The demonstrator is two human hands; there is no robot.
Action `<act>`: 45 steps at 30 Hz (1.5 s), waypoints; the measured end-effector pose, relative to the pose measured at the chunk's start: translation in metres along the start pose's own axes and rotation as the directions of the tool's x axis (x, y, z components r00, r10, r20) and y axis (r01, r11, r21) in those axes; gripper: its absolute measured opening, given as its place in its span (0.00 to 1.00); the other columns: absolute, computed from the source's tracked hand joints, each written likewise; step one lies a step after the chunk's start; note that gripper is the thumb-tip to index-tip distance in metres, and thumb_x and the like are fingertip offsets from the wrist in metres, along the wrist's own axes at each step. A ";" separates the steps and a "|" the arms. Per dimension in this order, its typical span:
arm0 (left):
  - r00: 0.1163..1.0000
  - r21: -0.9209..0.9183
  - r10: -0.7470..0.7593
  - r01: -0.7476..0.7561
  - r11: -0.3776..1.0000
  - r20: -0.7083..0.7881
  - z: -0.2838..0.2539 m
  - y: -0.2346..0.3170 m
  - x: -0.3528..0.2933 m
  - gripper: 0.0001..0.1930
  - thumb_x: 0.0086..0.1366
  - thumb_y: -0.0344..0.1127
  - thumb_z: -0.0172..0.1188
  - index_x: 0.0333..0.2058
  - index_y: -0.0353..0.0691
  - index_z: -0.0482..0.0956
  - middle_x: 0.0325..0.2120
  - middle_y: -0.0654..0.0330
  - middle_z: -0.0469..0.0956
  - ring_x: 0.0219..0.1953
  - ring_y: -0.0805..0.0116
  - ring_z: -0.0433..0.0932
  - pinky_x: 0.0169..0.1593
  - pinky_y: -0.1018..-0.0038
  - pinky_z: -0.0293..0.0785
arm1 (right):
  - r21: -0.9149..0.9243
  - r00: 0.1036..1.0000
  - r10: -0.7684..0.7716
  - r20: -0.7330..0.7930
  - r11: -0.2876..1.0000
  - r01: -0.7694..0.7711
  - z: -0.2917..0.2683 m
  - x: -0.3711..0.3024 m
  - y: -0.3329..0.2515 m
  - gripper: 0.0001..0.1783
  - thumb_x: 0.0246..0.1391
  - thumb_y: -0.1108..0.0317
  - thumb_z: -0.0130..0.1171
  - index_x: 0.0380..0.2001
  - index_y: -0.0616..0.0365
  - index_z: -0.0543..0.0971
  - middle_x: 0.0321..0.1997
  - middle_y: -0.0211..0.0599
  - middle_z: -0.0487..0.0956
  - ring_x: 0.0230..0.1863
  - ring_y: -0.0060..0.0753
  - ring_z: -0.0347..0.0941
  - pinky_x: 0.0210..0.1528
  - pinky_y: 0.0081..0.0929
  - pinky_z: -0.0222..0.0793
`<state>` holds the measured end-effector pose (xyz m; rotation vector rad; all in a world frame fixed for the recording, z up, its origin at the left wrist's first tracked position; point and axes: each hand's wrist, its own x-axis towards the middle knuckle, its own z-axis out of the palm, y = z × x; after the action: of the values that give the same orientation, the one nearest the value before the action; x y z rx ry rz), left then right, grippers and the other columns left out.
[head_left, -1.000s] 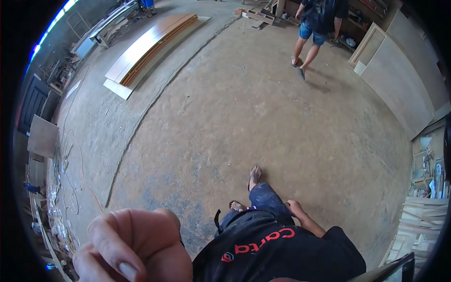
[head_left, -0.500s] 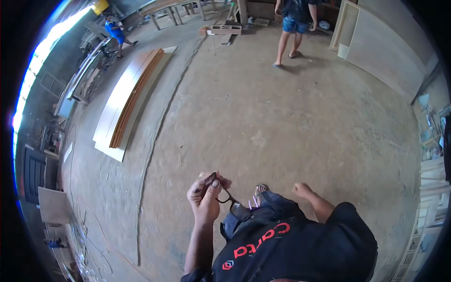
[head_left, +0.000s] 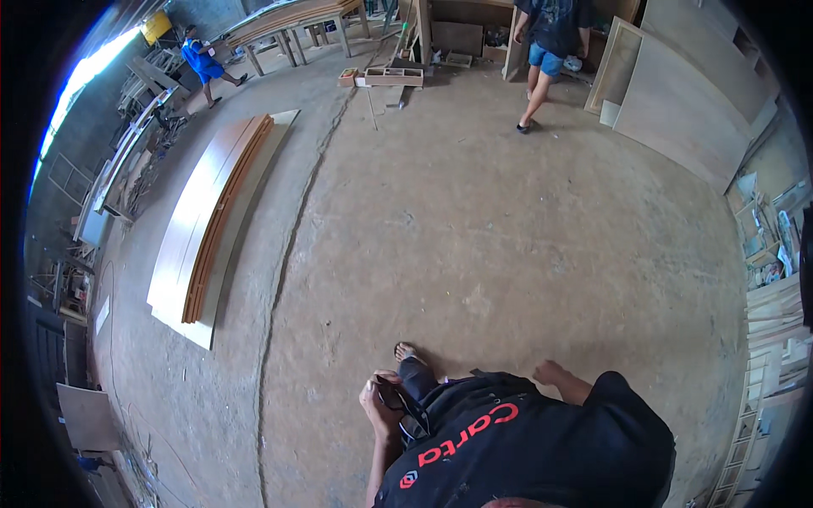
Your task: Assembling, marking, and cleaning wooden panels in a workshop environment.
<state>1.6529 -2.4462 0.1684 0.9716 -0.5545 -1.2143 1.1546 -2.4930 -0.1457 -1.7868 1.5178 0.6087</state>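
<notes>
My left hand (head_left: 380,405) is closed on a pair of dark-framed glasses (head_left: 412,409), low in front of my body. The fingers grip one side of the frame. The rest of the glasses reaches toward my dark shirt (head_left: 542,432) and blends in with it. To the right, my right hand (head_left: 552,372) hangs beside my body, its fingers curled in, with nothing showing in it. A foot in a sandal (head_left: 406,350) is out ahead of me on the concrete floor.
A stack of long brown and white boards (head_left: 212,216) lies on the floor at left. Ahead, a person in blue shorts (head_left: 546,59) walks; another in blue (head_left: 203,61) stands far left. Large panels (head_left: 677,110) lean at right. Wooden trays (head_left: 394,77) sit at the back.
My left hand has lowered with the glasses and come nearer my body. I have moved forward, one foot now further out. The person ahead has stepped right.
</notes>
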 end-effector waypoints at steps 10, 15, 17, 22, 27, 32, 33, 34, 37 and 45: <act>0.957 -0.365 -0.263 0.289 0.885 0.121 -0.005 0.144 0.163 0.17 0.68 0.32 0.60 0.52 0.34 0.71 0.30 0.56 0.75 0.31 0.64 0.78 0.38 0.73 0.76 | 0.614 0.985 -0.024 -0.170 0.780 0.125 -0.096 0.123 -0.190 0.17 0.54 0.56 0.62 0.36 0.59 0.86 0.30 0.43 0.85 0.33 0.41 0.80 0.40 0.38 0.74; 0.900 -0.413 -0.326 0.424 0.806 0.289 -0.015 0.150 0.250 0.09 0.68 0.34 0.60 0.42 0.36 0.74 0.27 0.59 0.73 0.26 0.67 0.75 0.33 0.75 0.71 | 0.643 0.944 0.298 0.140 0.698 -0.315 -0.196 0.163 -0.275 0.17 0.55 0.56 0.59 0.36 0.59 0.86 0.33 0.45 0.86 0.34 0.46 0.81 0.40 0.40 0.75; 0.910 -0.514 -0.278 0.405 0.756 0.307 -0.017 0.156 0.297 0.08 0.69 0.35 0.61 0.37 0.37 0.74 0.24 0.60 0.71 0.24 0.70 0.73 0.31 0.76 0.68 | 0.507 0.987 0.158 0.008 0.851 -0.140 -0.217 0.183 -0.284 0.17 0.55 0.57 0.59 0.36 0.59 0.86 0.33 0.45 0.86 0.34 0.46 0.81 0.40 0.40 0.75; 0.897 -0.555 -0.102 0.352 0.754 0.430 -0.008 0.184 0.442 0.10 0.68 0.36 0.64 0.35 0.35 0.78 0.20 0.64 0.69 0.21 0.74 0.68 0.28 0.76 0.62 | 0.276 0.997 0.074 0.038 0.958 -0.081 -0.262 0.267 -0.273 0.15 0.54 0.59 0.60 0.35 0.60 0.85 0.34 0.45 0.86 0.34 0.49 0.81 0.40 0.41 0.75; 0.877 -0.513 -0.132 0.386 0.767 0.462 0.043 0.218 0.578 0.15 0.63 0.37 0.69 0.41 0.30 0.81 0.17 0.67 0.67 0.19 0.76 0.66 0.27 0.77 0.61 | 0.188 0.996 -0.041 -0.073 0.981 0.054 -0.371 0.358 -0.292 0.14 0.54 0.61 0.60 0.35 0.61 0.85 0.35 0.45 0.87 0.34 0.51 0.80 0.40 0.42 0.76; 0.786 -0.407 -0.018 0.339 0.848 0.618 0.104 0.274 0.699 0.25 0.59 0.40 0.74 0.49 0.27 0.82 0.18 0.67 0.67 0.19 0.77 0.64 0.26 0.77 0.61 | 0.243 0.967 -0.038 -0.251 0.965 0.101 -0.523 0.458 -0.349 0.13 0.53 0.63 0.60 0.35 0.61 0.84 0.36 0.46 0.87 0.34 0.51 0.80 0.39 0.43 0.75; 0.728 -0.389 0.035 0.325 0.862 0.685 0.118 0.286 0.715 0.27 0.58 0.41 0.75 0.50 0.27 0.82 0.18 0.67 0.68 0.18 0.77 0.64 0.25 0.77 0.61 | 0.272 0.967 0.048 -0.251 0.962 0.023 -0.548 0.475 -0.356 0.12 0.53 0.64 0.61 0.35 0.60 0.83 0.37 0.47 0.86 0.33 0.49 0.80 0.39 0.43 0.75; 0.734 -0.385 0.029 0.322 0.865 0.679 0.130 0.300 0.731 0.27 0.57 0.42 0.76 0.49 0.26 0.83 0.20 0.65 0.70 0.19 0.76 0.64 0.25 0.77 0.62 | 0.290 0.954 -0.043 -0.298 0.948 0.133 -0.573 0.491 -0.362 0.13 0.55 0.61 0.60 0.35 0.59 0.83 0.34 0.45 0.85 0.34 0.50 0.80 0.40 0.43 0.75; 0.657 -0.400 0.142 0.261 0.879 0.741 0.172 0.338 0.789 0.23 0.59 0.44 0.76 0.43 0.29 0.85 0.26 0.57 0.74 0.22 0.74 0.68 0.28 0.80 0.64 | 0.284 0.951 -0.106 -0.291 0.940 0.192 -0.629 0.539 -0.374 0.14 0.58 0.57 0.60 0.34 0.58 0.81 0.31 0.42 0.84 0.34 0.51 0.80 0.40 0.43 0.75; 0.572 -0.454 0.186 0.370 0.811 0.799 0.208 0.388 0.959 0.13 0.59 0.40 0.75 0.34 0.36 0.87 0.35 0.55 0.81 0.29 0.72 0.75 0.34 0.83 0.70 | 0.231 0.928 -0.078 -0.364 0.958 0.171 -0.688 0.644 -0.410 0.13 0.58 0.59 0.58 0.31 0.59 0.80 0.31 0.43 0.84 0.32 0.52 0.78 0.39 0.44 0.74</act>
<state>1.9693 -3.4049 0.4774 -0.1880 -0.7790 -1.7996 1.6241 -3.4062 -0.0933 -1.8336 1.6116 0.0166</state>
